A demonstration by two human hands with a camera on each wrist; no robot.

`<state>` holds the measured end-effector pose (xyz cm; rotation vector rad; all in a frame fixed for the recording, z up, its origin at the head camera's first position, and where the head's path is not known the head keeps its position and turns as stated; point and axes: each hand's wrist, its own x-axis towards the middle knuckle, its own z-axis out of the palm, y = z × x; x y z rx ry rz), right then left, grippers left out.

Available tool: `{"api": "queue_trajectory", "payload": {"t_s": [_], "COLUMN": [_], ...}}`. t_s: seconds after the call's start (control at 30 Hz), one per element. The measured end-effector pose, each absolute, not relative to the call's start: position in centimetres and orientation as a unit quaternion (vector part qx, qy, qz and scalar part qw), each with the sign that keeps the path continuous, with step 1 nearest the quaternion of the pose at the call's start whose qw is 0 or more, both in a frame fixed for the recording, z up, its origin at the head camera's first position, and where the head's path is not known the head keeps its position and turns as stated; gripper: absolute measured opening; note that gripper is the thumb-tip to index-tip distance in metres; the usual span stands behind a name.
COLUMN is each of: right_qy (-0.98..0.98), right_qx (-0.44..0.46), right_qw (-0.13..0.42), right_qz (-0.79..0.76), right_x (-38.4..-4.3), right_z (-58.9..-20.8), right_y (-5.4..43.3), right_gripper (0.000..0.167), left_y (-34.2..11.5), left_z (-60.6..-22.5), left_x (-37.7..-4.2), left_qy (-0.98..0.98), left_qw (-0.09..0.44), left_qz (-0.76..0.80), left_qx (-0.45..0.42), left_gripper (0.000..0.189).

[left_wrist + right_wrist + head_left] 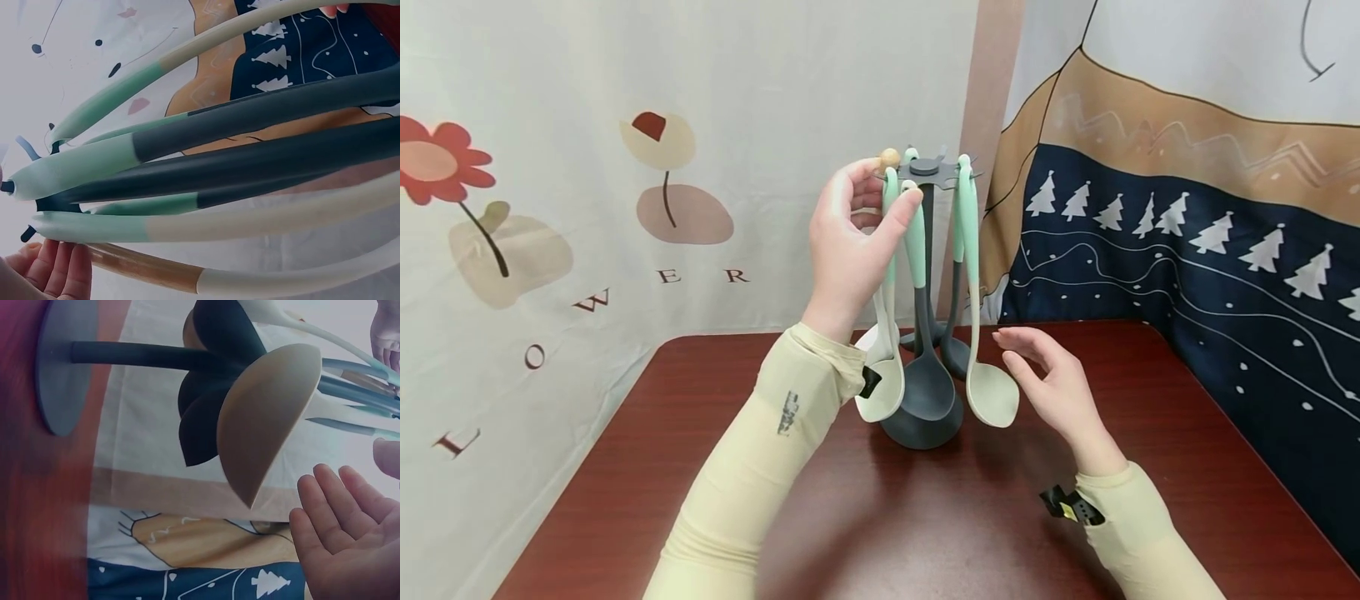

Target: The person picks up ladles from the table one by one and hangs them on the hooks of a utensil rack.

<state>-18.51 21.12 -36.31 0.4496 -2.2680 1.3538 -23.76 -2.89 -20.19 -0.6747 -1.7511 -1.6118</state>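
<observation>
A dark grey utensil rack (925, 171) with a round base stands upright on the table, utensils hanging from its top. My left hand (853, 237) is at the rack's upper left, thumb apart from the fingers. In the left wrist view, its fingertips (69, 265) are right at the mint handle of a cream spoon (250, 225), beside a wooden-handled white utensil (147, 265). The thumb tip is near the top of a dark grey ladle (928, 387). My right hand (1056, 387), palm up with fingers relaxed, is beside a cream turner-like spoon (992, 396) and holds nothing.
The dark red table (737, 467) extends around the rack. A pale curtain with printed flowers (666, 175) hangs behind it, and a navy cloth with white trees (1172, 242) hangs at the right. More dark utensils (206, 419) hang at the rack's far side.
</observation>
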Motion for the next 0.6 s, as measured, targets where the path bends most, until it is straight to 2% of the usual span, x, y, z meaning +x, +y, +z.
{"api": "queue_trajectory", "payload": {"t_s": [0.13,0.4,0.6], "right_qy": [-0.827,-0.839,-0.856], "right_qx": [0.160,0.149,0.128], "right_qw": [0.236,0.250,0.244], "right_qz": [0.485,0.459,0.437], "right_x": [-18.4,-18.3,-18.0], "right_z": [-36.6,-37.4,-38.0], "right_y": [21.5,22.6,23.3], "right_gripper": [0.032,0.032,0.037], "left_y": [-3.2,-4.7,-5.8], "left_z": [-20.8,-22.8,-24.7], "left_x": [-23.6,-22.7,-22.1], "left_qy": [-0.669,-0.700,-0.727], "left_qw": [0.332,0.373,0.378], "left_qz": [-0.611,-0.543,-0.494], "left_qx": [-0.262,-0.275,-0.293], "left_gripper": [0.051,0.054,0.058]}}
